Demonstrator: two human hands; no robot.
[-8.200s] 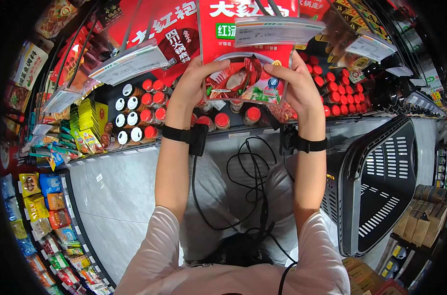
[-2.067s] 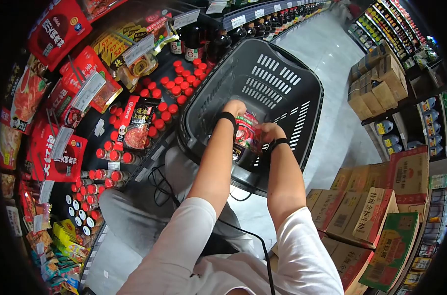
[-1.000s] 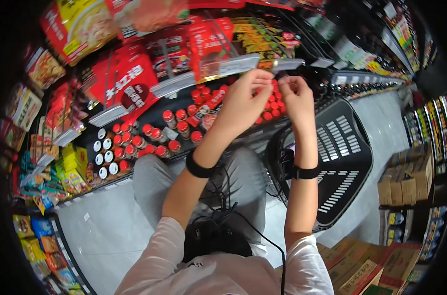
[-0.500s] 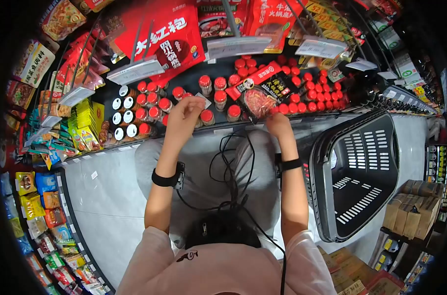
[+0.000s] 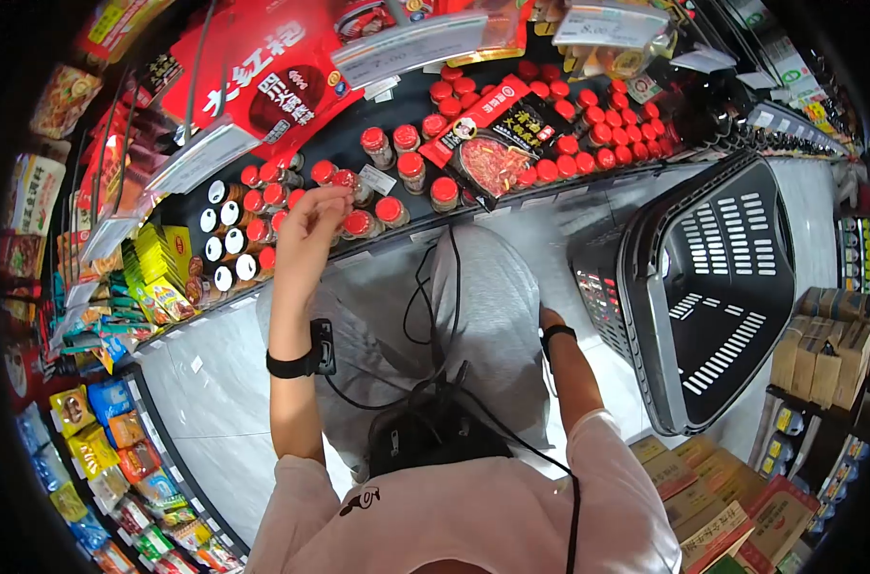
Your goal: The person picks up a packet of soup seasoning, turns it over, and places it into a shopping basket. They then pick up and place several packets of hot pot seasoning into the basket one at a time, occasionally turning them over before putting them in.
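Red-capped jar just beyond the fingertips of the left hand, in the front rows of a low shelf. Fingers closed into a loose bunch, tips drawn together beside the cap. Nothing plainly pinched, contact with the jar not clear. Black strap round the forearm.

Around that jar, more red caps packed upright, shoulder to shoulder, with white caps to the left. Likely stood cap-up for picking out from above and for lifting one without tipping others. Labels too small to read.

Across the red caps farther right, a black-and-red pouch lying flat and loose, seemingly set down rather than shelved. White characters on its red band not legible.

Above, on pegs, a big red pouch marked 大红袍. Price tags clipped at the peg tips, probably to face the aisle, figures blurred.

Right hand low by the knee, fingers hidden, so impossible to tell open from closed. Just right of it, black basket on the floor, near enough for a short reach. Cardboard boxes far right.
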